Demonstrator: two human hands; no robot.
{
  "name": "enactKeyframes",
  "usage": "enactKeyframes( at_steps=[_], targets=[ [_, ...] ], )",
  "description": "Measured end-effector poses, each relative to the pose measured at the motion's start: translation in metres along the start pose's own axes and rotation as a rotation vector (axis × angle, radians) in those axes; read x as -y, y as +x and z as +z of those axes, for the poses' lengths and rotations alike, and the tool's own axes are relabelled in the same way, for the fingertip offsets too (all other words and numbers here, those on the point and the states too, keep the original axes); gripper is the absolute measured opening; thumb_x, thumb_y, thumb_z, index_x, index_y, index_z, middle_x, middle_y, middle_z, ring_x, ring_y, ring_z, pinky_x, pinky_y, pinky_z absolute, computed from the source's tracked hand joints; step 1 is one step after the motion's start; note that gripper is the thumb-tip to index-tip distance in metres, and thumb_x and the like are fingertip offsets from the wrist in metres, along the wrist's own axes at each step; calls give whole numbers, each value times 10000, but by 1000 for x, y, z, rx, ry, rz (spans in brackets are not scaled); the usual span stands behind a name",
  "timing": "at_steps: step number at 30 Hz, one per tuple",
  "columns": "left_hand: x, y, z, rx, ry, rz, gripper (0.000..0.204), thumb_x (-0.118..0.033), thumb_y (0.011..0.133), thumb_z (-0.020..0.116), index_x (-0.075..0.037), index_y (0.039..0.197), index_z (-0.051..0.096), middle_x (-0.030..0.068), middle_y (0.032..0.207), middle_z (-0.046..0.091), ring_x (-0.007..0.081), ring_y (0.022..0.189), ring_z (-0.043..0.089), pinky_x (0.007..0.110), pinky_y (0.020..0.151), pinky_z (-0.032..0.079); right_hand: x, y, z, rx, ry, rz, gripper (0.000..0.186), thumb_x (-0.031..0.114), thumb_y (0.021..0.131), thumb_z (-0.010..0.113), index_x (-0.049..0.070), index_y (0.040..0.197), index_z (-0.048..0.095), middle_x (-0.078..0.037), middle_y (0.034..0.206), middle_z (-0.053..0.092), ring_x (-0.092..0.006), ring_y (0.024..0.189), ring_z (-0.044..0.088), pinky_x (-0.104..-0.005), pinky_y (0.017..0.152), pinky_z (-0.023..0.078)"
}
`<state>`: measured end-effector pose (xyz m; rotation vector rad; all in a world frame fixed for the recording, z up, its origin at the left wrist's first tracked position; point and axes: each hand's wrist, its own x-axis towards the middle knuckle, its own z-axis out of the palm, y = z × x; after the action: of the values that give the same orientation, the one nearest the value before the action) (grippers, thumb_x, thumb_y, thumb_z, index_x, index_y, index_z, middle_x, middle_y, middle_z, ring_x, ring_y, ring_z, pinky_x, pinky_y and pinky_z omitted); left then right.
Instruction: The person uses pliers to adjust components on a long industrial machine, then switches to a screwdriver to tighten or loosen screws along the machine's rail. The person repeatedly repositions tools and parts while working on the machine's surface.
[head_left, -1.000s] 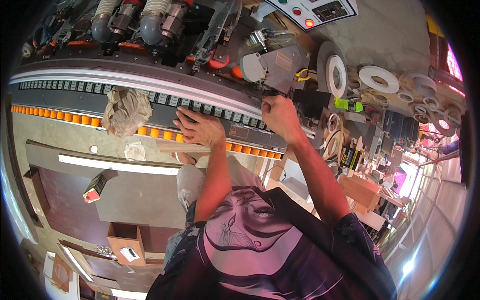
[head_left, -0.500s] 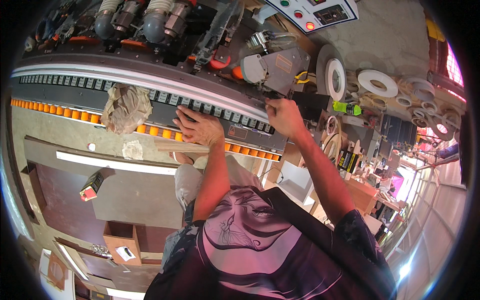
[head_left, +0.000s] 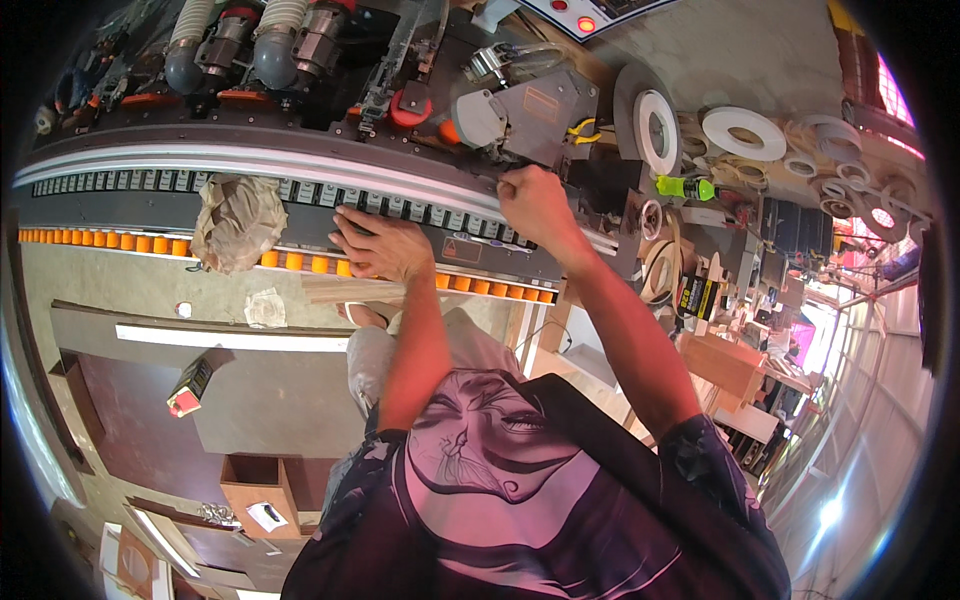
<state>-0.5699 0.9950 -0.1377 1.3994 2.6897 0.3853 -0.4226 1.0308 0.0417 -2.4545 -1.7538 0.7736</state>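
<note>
My left hand lies on the dark bed of a long edge-banding machine, its fingers spread beside the row of small grey track pads. A crumpled brown paper bundle rests on the bed to its left. My right hand is closed at the right end of the silver rail, just below the grey machine head. Its fingertips are bent in against the machine, and what they grip, if anything, is hidden. A slim light-coloured item lies on the bed between my hands.
Orange rollers line the machine's near edge, with wooden strips below them. Rolls of edging tape and a green bottle stand at the right. Brown panels and an open wooden box occupy the lower left.
The whole view has shifted slightly, so the machine sits a little farther left and up. Both hands keep nearly the same places on it.
</note>
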Motion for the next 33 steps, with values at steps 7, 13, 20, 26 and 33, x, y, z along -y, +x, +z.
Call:
enactKeyframes(
  at_steps=[7,13,20,26,33],
  targets=[
    [2,0,0,-12,-21,-14,814,-194,959,639,-59,1672,270,136,1642,388,381,1523,355,538,1044,354,17,2,9,-12,13,94,248,149,870,634,6,988,798,-303,1005,744,-501,997,718,-533,917,583],
    [3,1,5,-61,-16,-21,768,-193,988,603,-62,1671,278,123,1618,433,376,1511,381,539,1045,358,39,3,11,-59,57,191,295,176,866,650,-32,1035,773,-335,1058,734,-501,1068,708,-530,949,570],
    [4,-1,-3,-6,-75,-19,805,-204,975,636,-62,1676,267,113,1639,405,370,1530,349,540,1056,345,26,9,16,6,-39,180,295,194,878,648,-8,1047,782,-327,1057,737,-494,1060,713,-523,952,572],
    [2,0,-3,-25,-70,-27,822,-206,961,656,-59,1674,274,112,1647,397,367,1523,360,530,1052,336,12,-1,3,23,-61,66,260,178,903,632,62,1057,806,-275,1062,745,-483,1014,716,-514,940,581],
    [2,0,3,-42,-22,-17,810,-202,955,657,-59,1662,287,125,1646,394,374,1517,370,536,1033,352,7,1,13,-14,2,66,244,174,894,647,38,1026,801,-279,1023,744,-487,1003,712,-523,933,583]
  ],
)
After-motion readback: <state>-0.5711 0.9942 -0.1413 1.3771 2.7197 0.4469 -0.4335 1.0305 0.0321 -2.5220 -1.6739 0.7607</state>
